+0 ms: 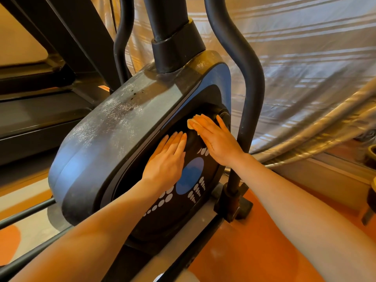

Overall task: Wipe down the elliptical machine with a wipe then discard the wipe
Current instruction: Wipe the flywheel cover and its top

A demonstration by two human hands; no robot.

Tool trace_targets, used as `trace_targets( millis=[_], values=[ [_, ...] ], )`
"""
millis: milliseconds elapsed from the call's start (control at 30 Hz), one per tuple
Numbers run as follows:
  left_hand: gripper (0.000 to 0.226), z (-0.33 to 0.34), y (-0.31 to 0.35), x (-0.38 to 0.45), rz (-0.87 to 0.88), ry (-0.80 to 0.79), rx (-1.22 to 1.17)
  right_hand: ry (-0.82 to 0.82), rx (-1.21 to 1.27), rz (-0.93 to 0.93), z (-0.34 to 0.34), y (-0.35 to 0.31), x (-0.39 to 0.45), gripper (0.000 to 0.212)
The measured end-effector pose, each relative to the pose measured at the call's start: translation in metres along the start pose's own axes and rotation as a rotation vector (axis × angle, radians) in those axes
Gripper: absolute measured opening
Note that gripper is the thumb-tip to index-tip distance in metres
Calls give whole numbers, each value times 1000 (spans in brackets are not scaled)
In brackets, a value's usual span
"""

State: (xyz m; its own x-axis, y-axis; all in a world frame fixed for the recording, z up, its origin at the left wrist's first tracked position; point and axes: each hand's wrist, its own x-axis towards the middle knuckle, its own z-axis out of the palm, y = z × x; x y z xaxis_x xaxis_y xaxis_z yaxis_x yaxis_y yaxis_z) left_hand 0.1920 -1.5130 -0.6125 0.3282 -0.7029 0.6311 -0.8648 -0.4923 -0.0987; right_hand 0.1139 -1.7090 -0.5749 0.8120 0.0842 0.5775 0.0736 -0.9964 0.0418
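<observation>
The elliptical machine's dark flywheel housing [114, 135] fills the middle of the view, dusty on top, with a blue oval and white dots on its side panel. My right hand [215, 137] lies flat with straight fingers on a pale wipe [192, 122], pressing it against the side panel near the round crank hub [220, 117]. Only the wipe's edge shows beyond my fingertips. My left hand [168, 159] rests flat on the side panel just left of the right hand, fingers straight, holding nothing.
A black curved handle bar [250, 82] runs down close to the right of my right hand. The centre post [173, 37] rises from the housing. A treadmill frame [50, 78] stands at left. A striped curtain [315, 68] hangs behind. Orange floor [254, 251] lies below.
</observation>
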Motion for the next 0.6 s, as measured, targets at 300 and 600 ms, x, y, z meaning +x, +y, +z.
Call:
trace_targets(
  millis=[300, 600],
  values=[
    [54, -5, -4, -11, -4, -65, -69, 128, 192, 46, 1, -6, 13, 37],
    [50, -25, -5, -33, -81, -93, -89, 66, 240, -28, -18, -14, 1, 36]
  ],
)
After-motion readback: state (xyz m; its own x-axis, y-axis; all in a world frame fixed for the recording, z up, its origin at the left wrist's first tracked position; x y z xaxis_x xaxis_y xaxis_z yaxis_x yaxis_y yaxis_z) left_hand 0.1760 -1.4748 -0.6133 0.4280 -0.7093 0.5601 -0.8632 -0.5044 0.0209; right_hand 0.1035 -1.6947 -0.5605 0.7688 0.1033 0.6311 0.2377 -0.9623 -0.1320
